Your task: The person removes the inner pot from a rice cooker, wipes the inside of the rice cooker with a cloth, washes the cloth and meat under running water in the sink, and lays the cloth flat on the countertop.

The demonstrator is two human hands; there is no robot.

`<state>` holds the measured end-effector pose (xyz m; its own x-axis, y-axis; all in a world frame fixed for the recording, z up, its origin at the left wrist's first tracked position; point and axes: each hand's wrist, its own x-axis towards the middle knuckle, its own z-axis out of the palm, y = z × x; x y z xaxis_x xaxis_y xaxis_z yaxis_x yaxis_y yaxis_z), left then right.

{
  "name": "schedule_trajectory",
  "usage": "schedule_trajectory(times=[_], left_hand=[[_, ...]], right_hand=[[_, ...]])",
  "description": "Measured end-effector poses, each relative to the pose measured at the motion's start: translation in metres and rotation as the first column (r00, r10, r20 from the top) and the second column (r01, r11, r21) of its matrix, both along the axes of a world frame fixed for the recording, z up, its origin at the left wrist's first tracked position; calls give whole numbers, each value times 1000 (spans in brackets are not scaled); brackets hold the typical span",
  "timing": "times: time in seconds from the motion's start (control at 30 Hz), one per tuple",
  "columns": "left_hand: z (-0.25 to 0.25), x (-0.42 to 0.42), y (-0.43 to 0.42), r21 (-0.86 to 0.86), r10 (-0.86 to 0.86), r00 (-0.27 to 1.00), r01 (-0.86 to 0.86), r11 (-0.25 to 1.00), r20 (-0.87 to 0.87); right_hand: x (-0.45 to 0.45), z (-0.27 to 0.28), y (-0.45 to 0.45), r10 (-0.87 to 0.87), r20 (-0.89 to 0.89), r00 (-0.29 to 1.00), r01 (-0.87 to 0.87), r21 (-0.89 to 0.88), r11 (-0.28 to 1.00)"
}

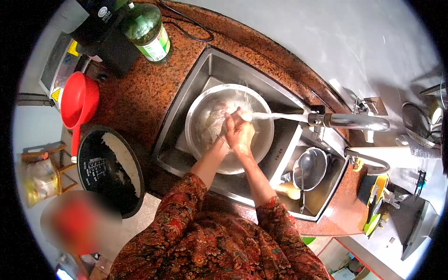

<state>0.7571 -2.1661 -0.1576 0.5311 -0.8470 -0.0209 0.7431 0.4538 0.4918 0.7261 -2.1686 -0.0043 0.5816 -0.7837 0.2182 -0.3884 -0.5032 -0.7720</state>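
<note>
My left hand [228, 127] and my right hand [243, 134] are pressed together, fingers closed, over a wide metal bowl [192, 140]. A band circles the left wrist. Water from the faucet [345, 122] strikes the fingertips and splashes into the bowl. Whether anything lies between the palms is hidden. Inside the bowl, pale, whitish-pink matter shows through the splashing water, its kind unclear. The bowl sits in the large basin of a steel sink [171, 136].
The smaller right basin holds a metal pot [317, 175] and a ladle [302, 186]. Left on the counter are a black rice cooker pot [100, 186] with white residue, a red dipper [77, 105] and a big green bottle [151, 39]. Knives [373, 210] stand at right.
</note>
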Motion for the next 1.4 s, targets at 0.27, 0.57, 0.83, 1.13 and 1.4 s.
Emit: schedule_trajectory(times=[0.27,0.57,0.83,1.13,1.4], left_hand=[[27,-20,28,419,-94,921,-79,905,377],[45,1,37,126,-230,780,366,922,-582],[91,-18,56,327,-132,885,298,897,-446],[75,-38,110,418,-328,944,311,854,-31],[137,-16,139,46,-240,667,381,923,-706]], right_hand=[[-29,-99,-95,-242,0,970,231,303,925],[-55,0,0,197,149,969,-234,297,926],[-103,13,32,347,119,930,-364,180,914],[-31,-31,-34,99,174,980,-176,514,840],[-126,-29,-35,-27,-17,999,32,421,907]])
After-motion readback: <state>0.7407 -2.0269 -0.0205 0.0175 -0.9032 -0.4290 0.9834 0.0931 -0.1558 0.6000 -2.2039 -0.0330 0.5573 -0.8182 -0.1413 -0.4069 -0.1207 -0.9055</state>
